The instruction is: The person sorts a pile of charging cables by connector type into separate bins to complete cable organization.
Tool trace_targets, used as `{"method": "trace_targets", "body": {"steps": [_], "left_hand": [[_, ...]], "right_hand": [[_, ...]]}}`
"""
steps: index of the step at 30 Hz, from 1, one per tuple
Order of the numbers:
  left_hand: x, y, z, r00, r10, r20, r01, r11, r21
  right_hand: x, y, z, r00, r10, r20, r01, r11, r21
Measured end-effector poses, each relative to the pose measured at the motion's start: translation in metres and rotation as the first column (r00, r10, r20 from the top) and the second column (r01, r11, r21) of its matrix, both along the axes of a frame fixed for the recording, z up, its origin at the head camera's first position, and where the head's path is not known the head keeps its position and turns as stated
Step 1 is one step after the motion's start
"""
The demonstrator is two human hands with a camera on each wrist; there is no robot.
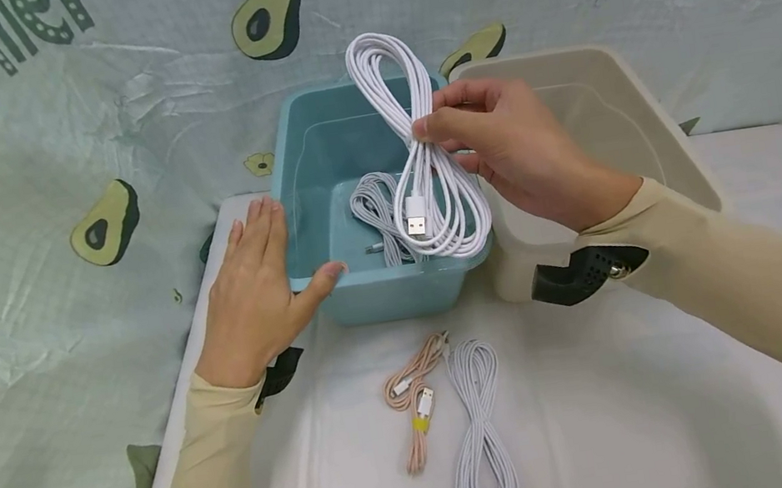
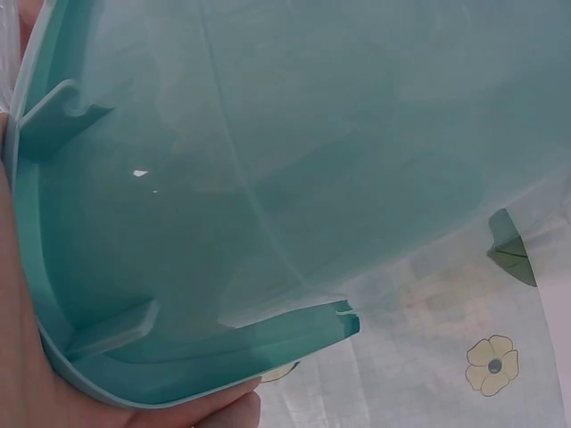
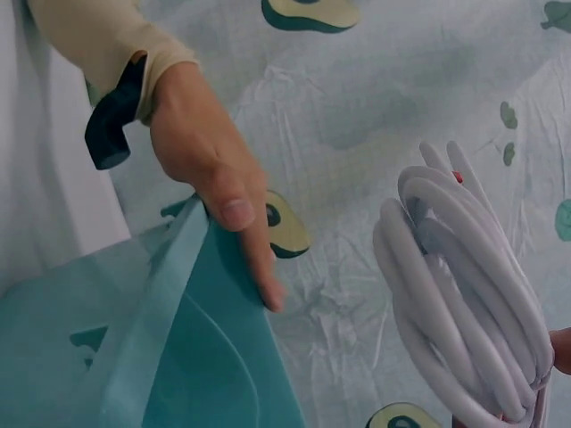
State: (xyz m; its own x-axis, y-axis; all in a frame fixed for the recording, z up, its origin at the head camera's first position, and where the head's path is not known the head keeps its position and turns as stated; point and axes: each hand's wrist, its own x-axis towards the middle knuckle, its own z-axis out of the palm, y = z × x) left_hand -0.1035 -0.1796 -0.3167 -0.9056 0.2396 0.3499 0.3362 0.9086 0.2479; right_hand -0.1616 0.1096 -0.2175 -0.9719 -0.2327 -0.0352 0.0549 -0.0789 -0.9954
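**Free room and obstructions around the bins**

The mouth of the teal bin (image 1: 317,154) is partly barred from above by the coiled white cable (image 1: 423,155) held over it by the right hand (image 1: 505,147). Its left wall is blocked by the left hand (image 1: 256,285) laid against it. A grey cable (image 1: 378,216) is lodged on its floor. The beige bin (image 1: 615,118) is left open on top. In front, open tabletop (image 1: 628,411) is interrupted by a pink cable (image 1: 417,396) and a white cable (image 1: 478,433).
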Motion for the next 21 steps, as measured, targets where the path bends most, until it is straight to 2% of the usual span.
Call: {"method": "trace_targets", "body": {"steps": [8,21], "left_hand": [[-0.002,0.001,0.0,1.0,0.002,0.0,-0.002,1.0,-0.017],[-0.003,0.005,-0.001,0.999,0.027,0.017,-0.026,0.999,-0.032]], "right_hand": [[-0.017,-0.009,0.006,1.0,0.016,-0.02,-0.015,0.999,0.048],[-0.058,-0.021,0.005,1.0,0.019,0.0,-0.019,0.994,0.112]]}}
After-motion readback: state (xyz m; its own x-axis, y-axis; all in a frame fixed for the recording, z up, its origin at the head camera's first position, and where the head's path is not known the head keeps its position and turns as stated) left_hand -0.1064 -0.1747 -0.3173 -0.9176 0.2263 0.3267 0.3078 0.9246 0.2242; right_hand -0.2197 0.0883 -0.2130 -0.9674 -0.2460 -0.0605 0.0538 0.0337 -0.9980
